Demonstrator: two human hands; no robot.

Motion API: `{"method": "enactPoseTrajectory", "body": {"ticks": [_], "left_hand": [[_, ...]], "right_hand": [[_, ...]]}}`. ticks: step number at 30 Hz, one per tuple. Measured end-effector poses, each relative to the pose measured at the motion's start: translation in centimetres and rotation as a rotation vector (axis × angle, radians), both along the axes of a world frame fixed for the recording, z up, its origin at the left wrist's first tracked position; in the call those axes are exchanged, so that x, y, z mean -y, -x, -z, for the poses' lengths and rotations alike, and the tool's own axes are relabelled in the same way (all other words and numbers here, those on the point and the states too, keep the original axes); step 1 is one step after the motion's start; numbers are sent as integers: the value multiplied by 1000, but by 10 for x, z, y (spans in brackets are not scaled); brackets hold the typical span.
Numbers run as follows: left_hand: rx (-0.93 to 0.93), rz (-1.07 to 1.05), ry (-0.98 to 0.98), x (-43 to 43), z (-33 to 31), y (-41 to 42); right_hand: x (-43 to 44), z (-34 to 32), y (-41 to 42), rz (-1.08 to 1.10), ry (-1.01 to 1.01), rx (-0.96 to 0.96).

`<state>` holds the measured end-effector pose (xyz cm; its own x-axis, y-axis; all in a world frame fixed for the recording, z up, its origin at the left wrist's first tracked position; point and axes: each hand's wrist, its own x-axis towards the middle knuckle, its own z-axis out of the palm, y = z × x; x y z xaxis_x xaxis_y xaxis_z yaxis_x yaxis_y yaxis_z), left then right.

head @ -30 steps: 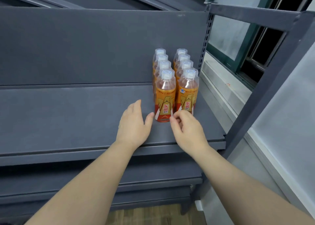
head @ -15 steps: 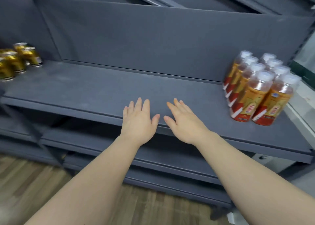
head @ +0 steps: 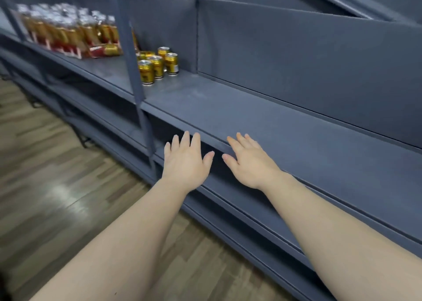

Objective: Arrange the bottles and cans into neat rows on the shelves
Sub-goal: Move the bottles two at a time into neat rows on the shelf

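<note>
Several gold cans (head: 157,64) stand in a loose cluster at the left end of the grey shelf (head: 262,118), close to the back panel. Further left, past the upright post (head: 134,72), many orange bottles (head: 66,32) are bunched on the neighbouring shelf; they look blurred. My left hand (head: 186,160) and my right hand (head: 247,161) hover side by side at the shelf's front edge, fingers straight and spread, holding nothing. Both hands are well right of and nearer than the cans.
A grey back panel (head: 308,56) rises behind the shelf. Lower shelves (head: 239,209) jut out beneath my hands. Wood-pattern floor (head: 57,175) lies to the left.
The view has swung left: the two neat rows of orange bottles at the right are out of sight, and the cans and the bunched bottles have come in. Both hands left the bottles and stay open.
</note>
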<state>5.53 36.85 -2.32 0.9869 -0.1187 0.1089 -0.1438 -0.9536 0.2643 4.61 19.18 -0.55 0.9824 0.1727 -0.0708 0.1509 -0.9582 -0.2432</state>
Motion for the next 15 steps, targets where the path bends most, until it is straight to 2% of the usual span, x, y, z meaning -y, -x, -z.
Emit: {"method": "enactPoseTrajectory", "body": {"ticks": [5,15], "left_hand": [[-23,-146,-13,-50,7,-17],[-62,-467,-61,-132,3,-57]], "right_hand": [[-56,6,-47,-170,27,-20],[-158,11,-141,-504,-46,-44]]}}
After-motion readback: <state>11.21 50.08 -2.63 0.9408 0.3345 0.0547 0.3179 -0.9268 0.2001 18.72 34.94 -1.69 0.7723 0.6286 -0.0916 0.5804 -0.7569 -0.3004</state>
